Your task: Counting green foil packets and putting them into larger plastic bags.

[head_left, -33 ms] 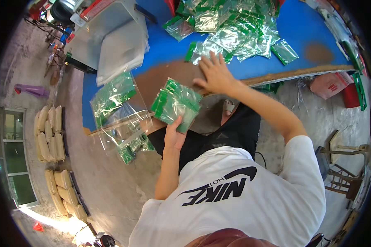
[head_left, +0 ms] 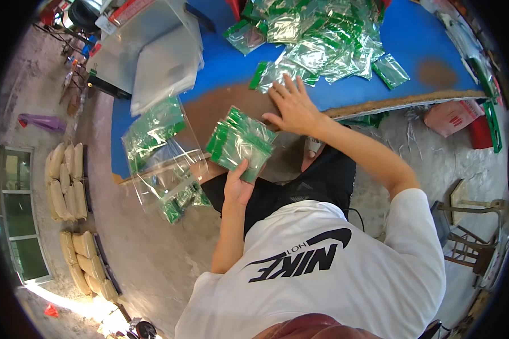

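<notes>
My left hand (head_left: pixel 239 183) holds a fanned bunch of small clear plastic packets with green edges (head_left: pixel 243 144), thumb on top, in front of the table edge. Over the brown worn patch of the table, my right hand (head_left: pixel 296 107) is spread with its fingers apart. Its fingertips rest on or just over a single clear packet with a green edge (head_left: pixel 271 77), at the near side of a big heap of the same packets (head_left: pixel 322 42). Whether they touch it I cannot tell. What is inside the packets is too small to make out.
A large clear bag (head_left: pixel 152 135) with green-edged packets hangs over the left table edge. Behind it lie clear plastic sheets (head_left: pixel 165 73) by a see-through bin. The blue table (head_left: pixel 418 34) has a worn brown rim. Tan sacks (head_left: pixel 67 181) and a chair (head_left: pixel 469 226) stand on the floor.
My right hand has shifted slightly to the left, and the packet under its fingertips has slid a little left and nearer. My left hand keeps its hold.
</notes>
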`<state>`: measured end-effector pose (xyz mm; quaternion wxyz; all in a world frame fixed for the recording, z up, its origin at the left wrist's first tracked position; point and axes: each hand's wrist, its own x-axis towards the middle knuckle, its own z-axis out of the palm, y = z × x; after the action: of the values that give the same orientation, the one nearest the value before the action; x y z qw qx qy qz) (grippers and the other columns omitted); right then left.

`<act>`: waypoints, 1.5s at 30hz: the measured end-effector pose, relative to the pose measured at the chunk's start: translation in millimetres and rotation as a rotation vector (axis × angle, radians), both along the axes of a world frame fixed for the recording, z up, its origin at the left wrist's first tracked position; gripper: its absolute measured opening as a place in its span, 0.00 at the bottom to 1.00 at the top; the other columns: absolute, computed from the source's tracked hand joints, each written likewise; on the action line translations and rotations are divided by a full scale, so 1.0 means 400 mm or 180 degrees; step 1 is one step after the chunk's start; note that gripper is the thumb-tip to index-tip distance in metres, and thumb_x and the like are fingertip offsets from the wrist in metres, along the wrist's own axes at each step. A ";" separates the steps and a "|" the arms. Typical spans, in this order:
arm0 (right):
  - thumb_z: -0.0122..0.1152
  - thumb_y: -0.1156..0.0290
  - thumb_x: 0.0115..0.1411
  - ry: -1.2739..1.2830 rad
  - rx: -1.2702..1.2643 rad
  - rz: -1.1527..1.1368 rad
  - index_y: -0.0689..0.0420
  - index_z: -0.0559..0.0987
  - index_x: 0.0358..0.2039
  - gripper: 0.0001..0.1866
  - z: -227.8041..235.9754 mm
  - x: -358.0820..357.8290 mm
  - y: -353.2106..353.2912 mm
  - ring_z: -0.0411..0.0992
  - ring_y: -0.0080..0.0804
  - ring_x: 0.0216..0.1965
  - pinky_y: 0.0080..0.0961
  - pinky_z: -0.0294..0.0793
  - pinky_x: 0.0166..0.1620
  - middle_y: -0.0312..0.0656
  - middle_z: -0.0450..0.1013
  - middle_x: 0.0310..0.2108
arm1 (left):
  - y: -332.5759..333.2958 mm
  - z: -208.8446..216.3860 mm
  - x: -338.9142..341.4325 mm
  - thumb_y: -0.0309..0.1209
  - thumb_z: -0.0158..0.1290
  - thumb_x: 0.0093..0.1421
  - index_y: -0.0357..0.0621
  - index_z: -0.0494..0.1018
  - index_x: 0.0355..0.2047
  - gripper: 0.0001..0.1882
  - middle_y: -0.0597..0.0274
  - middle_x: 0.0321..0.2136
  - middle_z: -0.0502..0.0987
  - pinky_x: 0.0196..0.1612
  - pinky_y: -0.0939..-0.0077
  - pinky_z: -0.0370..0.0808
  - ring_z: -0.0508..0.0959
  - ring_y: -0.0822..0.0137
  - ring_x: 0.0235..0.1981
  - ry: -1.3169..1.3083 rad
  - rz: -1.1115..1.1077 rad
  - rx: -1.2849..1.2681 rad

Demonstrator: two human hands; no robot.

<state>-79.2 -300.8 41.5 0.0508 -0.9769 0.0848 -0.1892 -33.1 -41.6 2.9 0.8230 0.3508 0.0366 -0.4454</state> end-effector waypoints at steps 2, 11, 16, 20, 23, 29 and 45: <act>0.52 0.44 0.63 0.0114 0.0238 0.0270 0.63 0.71 0.57 0.35 0.035 -0.030 0.025 0.54 0.63 0.65 0.63 0.46 0.66 0.56 0.62 0.62 | 0.019 -0.037 0.007 0.24 0.52 0.64 0.38 0.60 0.62 0.26 0.50 0.59 0.68 0.65 0.50 0.67 0.68 0.50 0.61 0.0181 0.0035 -0.0216; 0.55 0.62 0.60 -0.0171 0.1688 0.0933 0.61 0.75 0.50 0.21 0.049 -0.022 0.073 0.64 0.55 0.59 0.52 0.62 0.60 0.56 0.70 0.53 | -0.016 -0.024 -0.008 0.23 0.51 0.63 0.38 0.60 0.61 0.26 0.50 0.59 0.69 0.67 0.45 0.62 0.67 0.50 0.62 0.0602 0.0287 -0.0467; 0.55 0.51 0.62 -0.0619 -0.0306 -0.1070 0.58 0.75 0.52 0.26 -0.010 0.008 -0.052 0.61 0.57 0.62 0.61 0.58 0.60 0.56 0.68 0.56 | 0.008 0.006 -0.018 0.24 0.53 0.63 0.39 0.58 0.64 0.29 0.54 0.59 0.68 0.65 0.42 0.64 0.69 0.51 0.61 0.0482 0.0055 -0.0528; 0.59 0.54 0.62 0.0127 0.1391 0.1340 0.59 0.75 0.50 0.24 0.042 -0.048 0.043 0.66 0.56 0.57 0.49 0.62 0.61 0.56 0.69 0.55 | 0.010 -0.001 -0.006 0.23 0.53 0.63 0.39 0.58 0.64 0.29 0.54 0.58 0.69 0.64 0.45 0.66 0.70 0.52 0.60 0.0224 0.0068 -0.0318; 0.56 0.52 0.63 -0.0324 0.1323 0.0150 0.62 0.76 0.48 0.25 0.057 0.040 -0.023 0.68 0.56 0.54 0.48 0.65 0.57 0.58 0.70 0.53 | -0.009 -0.012 0.006 0.23 0.52 0.63 0.39 0.58 0.63 0.28 0.51 0.59 0.68 0.65 0.46 0.66 0.68 0.50 0.61 -0.0004 -0.0018 -0.0148; 0.51 0.50 0.66 -0.0506 0.1228 0.0750 0.65 0.76 0.36 0.25 0.029 0.060 0.010 0.72 0.52 0.44 0.45 0.70 0.48 0.56 0.74 0.42 | 0.056 -0.018 0.018 0.19 0.54 0.59 0.38 0.60 0.63 0.30 0.57 0.59 0.69 0.66 0.59 0.64 0.69 0.58 0.60 -0.0021 0.0262 -0.0365; 0.55 0.50 0.64 -0.0603 0.0742 0.0766 0.65 0.75 0.45 0.26 0.018 -0.061 -0.071 0.69 0.55 0.52 0.49 0.66 0.53 0.57 0.72 0.48 | 0.009 -0.031 -0.008 0.18 0.54 0.59 0.38 0.62 0.61 0.29 0.56 0.57 0.70 0.65 0.59 0.66 0.71 0.59 0.59 0.0150 0.0051 -0.0100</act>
<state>-103.8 -329.1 48.8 0.1935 -0.9454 -0.0165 -0.2618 -36.2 -37.9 -9.5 0.8308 0.3270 0.0518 -0.4474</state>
